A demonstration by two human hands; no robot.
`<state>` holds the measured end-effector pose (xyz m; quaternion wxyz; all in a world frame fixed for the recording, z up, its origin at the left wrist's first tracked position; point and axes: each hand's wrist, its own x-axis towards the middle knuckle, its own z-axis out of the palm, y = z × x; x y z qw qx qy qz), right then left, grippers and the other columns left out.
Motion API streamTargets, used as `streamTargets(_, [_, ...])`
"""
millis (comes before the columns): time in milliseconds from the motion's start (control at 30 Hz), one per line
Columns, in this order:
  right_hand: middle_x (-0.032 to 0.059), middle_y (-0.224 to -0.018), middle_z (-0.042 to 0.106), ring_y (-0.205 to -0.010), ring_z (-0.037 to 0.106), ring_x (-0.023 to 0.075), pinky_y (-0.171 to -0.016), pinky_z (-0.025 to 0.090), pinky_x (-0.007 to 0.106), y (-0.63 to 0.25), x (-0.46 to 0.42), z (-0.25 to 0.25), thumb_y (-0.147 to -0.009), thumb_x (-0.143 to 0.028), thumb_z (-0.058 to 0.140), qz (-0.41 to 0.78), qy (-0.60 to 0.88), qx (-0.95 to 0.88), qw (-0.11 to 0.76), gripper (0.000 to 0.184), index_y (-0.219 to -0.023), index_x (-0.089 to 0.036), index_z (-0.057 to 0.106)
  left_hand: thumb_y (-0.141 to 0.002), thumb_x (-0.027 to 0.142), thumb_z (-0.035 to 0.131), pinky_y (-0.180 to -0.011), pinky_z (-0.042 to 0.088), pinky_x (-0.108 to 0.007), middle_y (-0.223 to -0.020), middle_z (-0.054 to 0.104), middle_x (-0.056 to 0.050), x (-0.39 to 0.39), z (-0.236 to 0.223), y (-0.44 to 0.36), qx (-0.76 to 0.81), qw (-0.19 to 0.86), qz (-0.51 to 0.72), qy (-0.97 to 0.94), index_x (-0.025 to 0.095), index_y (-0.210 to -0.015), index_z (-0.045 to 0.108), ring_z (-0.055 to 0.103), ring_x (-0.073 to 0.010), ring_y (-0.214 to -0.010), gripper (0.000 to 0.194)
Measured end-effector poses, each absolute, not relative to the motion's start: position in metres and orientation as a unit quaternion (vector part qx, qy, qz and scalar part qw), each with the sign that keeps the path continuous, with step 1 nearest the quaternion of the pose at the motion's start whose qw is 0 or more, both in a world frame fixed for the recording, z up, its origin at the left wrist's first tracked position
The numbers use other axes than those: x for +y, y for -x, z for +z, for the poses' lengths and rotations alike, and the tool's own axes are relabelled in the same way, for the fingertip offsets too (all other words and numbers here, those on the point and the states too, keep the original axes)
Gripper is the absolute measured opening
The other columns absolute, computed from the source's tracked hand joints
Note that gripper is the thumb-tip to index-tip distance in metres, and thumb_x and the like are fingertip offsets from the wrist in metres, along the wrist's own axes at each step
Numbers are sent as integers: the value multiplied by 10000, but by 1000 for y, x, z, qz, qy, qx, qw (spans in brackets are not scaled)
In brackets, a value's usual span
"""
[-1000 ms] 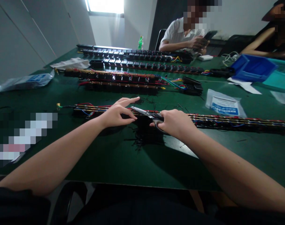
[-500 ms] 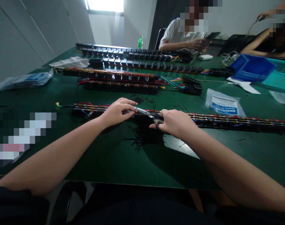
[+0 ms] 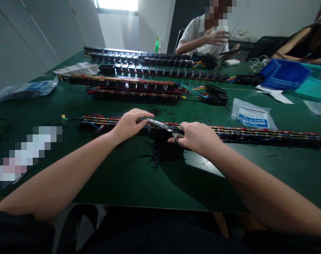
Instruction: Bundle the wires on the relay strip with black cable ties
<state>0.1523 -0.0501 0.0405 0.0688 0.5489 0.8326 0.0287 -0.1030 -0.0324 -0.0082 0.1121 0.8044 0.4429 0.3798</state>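
A long wired strip with red, blue and gold-coloured wires lies across the table in front of me. My right hand is wrapped round the handles of a pair of scissors, whose blades point left along the strip. At the blade tips is my left hand, resting over the strip with thumb and fingers drawn together. Whatever thin thing is between them is too small to make out. Short thin black offcuts lie heaped on the near side of the strip, and more are scattered behind it.
Several similar black strips lie farther back. To the right are a plastic bag, a blue bin and a teal bin. Another bag and a cloth lie left. Two people sit across the table.
The thin dark strand seen at my left fingertips no longer shows there. My left hand has shifted very slightly; the scissors stay nearly in place. A person opposite has raised a hand.
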Motion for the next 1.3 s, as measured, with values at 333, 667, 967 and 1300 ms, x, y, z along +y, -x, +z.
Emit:
streamTargets(333, [119, -849, 740, -776, 686, 280, -538, 315, 302, -151, -52, 43, -865, -563, 512, 56, -556, 827, 65, 427, -959, -182, 681, -862, 148, 566, -874, 582, -353, -971, 774, -21, -36, -12, 101, 446, 105, 423, -781, 238, -969, 772, 700, -167, -936, 249])
streamTargets(667, [115, -829, 740, -722, 656, 251, -536, 291, 305, -153, -48, 44, -848, -498, 498, 38, -546, 834, 67, 397, -898, -180, 730, -879, 218, 610, -901, 571, -356, -1071, 759, -52, -35, -8, 100, 441, 116, 398, -796, 220, -1084, 747, 692, -182, -997, 247])
streamTargets(967, [101, -781, 733, -678, 626, 227, -518, 270, 293, -155, -47, 43, -829, -542, 515, 32, -549, 833, 56, 421, -889, -188, 736, -889, 263, 632, -995, 526, -401, -1131, 745, -42, -35, -9, 102, 419, 97, 369, -824, 223, -1131, 719, 665, -190, -1071, 260])
streamTargets(1300, [89, -768, 729, -645, 608, 209, -521, 270, 293, -153, -49, 45, -841, -504, 521, 25, -553, 831, 50, 381, -893, -195, 738, -859, 389, 698, -983, 522, -408, -1145, 740, -60, -34, -11, 104, 396, 102, 376, -831, 208, -1130, 717, 661, -209, -1078, 327])
